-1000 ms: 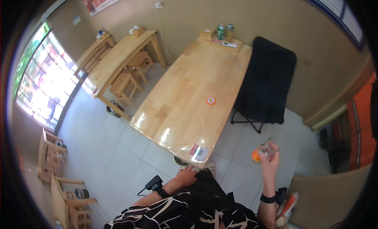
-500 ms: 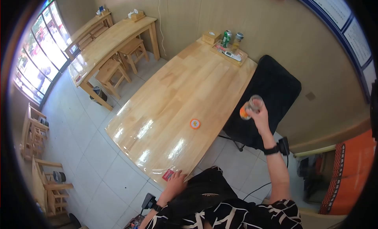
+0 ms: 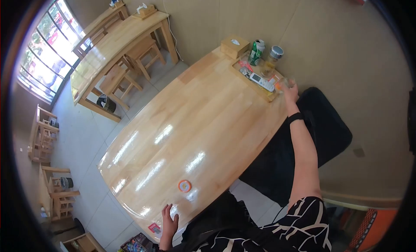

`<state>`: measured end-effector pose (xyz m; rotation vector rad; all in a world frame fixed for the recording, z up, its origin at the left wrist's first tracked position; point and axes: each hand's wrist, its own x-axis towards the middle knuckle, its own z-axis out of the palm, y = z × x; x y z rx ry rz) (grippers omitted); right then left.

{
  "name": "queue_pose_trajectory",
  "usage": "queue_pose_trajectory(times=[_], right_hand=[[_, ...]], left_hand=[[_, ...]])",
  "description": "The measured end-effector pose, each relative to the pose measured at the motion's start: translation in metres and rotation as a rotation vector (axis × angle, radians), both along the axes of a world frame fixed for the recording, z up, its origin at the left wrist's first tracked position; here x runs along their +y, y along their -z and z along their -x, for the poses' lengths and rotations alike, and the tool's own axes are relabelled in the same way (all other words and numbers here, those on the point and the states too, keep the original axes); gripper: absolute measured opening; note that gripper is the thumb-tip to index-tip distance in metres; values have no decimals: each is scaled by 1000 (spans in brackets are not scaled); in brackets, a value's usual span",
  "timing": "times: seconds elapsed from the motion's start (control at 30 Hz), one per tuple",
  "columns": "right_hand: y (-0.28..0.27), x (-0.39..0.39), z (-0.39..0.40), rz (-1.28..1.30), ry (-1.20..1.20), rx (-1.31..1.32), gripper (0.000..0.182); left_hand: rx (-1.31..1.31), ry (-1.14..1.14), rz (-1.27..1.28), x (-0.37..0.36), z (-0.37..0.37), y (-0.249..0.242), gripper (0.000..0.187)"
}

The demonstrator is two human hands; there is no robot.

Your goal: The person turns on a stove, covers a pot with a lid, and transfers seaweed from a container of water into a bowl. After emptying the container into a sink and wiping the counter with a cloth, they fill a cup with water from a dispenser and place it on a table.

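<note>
Stretched far forward, my right hand (image 3: 291, 92) is closed around a small glass jar (image 3: 283, 83) with orange on its side, at the near right corner of the wooden tray (image 3: 271, 98). My fingers partly cover the jar. Beside it in the tray lie a white remote control (image 3: 262, 82) and a clear container with a metal lid (image 3: 272, 61). My left hand (image 3: 168, 221) is at the table's near edge, fingers spread and holding nothing. Close to it are a small red packet (image 3: 154, 228) and, farther in, a round orange-rimmed lid (image 3: 184, 185) lying on the wooden table (image 3: 173, 122).
A green can (image 3: 256, 52) and a tissue box (image 3: 235, 46) stand at the far end by the wall. The black chair (image 3: 325, 126) is tucked along the table's right side. Another table (image 3: 125, 39) with stools stands beyond to the left.
My right hand has carried the jar forward from above the chair to the tray. My left hand has lifted off the red packet and spread its fingers. The view has shifted.
</note>
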<state>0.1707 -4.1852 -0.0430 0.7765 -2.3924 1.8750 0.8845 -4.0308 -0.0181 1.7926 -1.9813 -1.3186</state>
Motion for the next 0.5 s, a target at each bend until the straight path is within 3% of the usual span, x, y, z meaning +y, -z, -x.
queue_pose_trajectory(times=[0.23, 0.43, 0.5], right_hand=[[37, -56, 52, -64, 67, -107, 61], [61, -59, 78, -74, -34, -114, 65], [59, -42, 61, -365, 131, 224, 67]], left_hand=[[-89, -100, 92, -40, 89, 26, 75], [-172, -39, 141, -45, 107, 62, 79], [-230, 26, 173, -44, 109, 65, 80]])
